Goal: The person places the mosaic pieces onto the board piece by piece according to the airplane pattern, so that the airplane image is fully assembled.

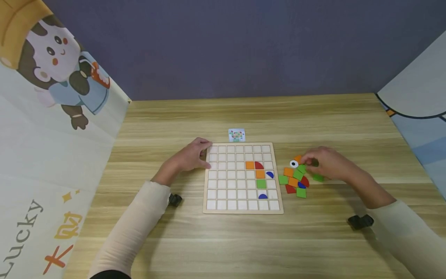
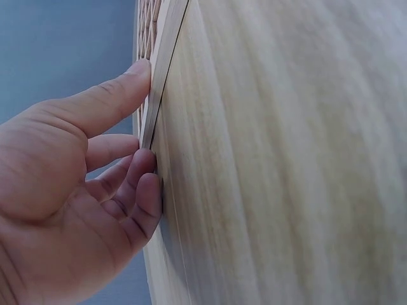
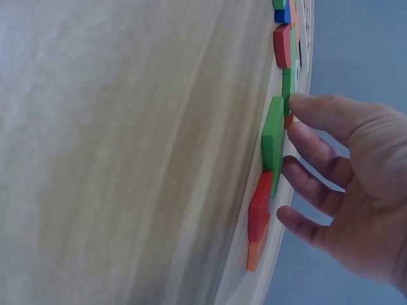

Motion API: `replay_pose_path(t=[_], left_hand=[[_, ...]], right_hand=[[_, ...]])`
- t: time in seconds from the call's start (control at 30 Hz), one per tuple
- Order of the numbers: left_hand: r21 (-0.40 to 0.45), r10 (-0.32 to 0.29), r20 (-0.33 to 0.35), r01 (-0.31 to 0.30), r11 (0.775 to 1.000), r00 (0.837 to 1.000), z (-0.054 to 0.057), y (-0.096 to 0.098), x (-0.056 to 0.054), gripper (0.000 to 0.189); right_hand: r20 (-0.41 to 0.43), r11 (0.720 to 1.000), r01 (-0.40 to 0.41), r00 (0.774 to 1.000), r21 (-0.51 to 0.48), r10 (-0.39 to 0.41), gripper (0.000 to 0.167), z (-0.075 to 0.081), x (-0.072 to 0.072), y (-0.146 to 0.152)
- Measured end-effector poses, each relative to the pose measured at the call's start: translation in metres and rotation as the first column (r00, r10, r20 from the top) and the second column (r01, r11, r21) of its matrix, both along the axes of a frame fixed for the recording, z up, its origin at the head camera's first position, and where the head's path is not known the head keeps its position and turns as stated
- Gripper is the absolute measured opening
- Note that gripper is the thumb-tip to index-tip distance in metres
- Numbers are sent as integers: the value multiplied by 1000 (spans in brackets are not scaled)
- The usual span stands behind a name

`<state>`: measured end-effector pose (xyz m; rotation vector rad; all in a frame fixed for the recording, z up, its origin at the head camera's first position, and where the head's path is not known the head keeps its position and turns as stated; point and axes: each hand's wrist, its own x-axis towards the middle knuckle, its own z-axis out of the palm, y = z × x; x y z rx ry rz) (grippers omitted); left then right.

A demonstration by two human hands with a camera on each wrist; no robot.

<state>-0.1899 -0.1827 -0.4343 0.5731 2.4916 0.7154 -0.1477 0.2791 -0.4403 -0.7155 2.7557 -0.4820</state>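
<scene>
A wooden grid board lies on the table, with orange, red, green and blue pieces in its right-hand cells. My left hand steadies the board's left edge, thumb and fingers spread apart along the rim; in the left wrist view the thumb tip rests at the wooden rim. To the right, my right hand reaches over a pile of loose coloured pieces. Its thumb and fingertips are right at a green square and an orange piece, beside a round white eye piece. The palm partly hides some pieces.
A small printed pattern card lies just beyond the board's far edge. Red, blue, green and orange pieces overlap near the board's right side, among them a red square. A dark wall borders the table's far edge.
</scene>
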Motion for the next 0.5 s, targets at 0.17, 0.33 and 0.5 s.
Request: replay_pose_path(t=[0.17, 0.33, 0.5], left_hand=[[1, 0, 1, 0, 1000, 1000, -1, 0, 0, 89], [15, 6, 7, -6, 1000, 1000, -1, 0, 0, 88], [22, 7, 9, -8, 1000, 1000, -1, 0, 1, 87]], right_hand=[[-17, 1000, -13, 1000, 1, 13, 22, 0, 1, -1], [-14, 1000, -10, 1000, 15, 10, 21, -1, 1, 0], [-19, 1000, -14, 1000, 21, 15, 22, -2, 0, 2]])
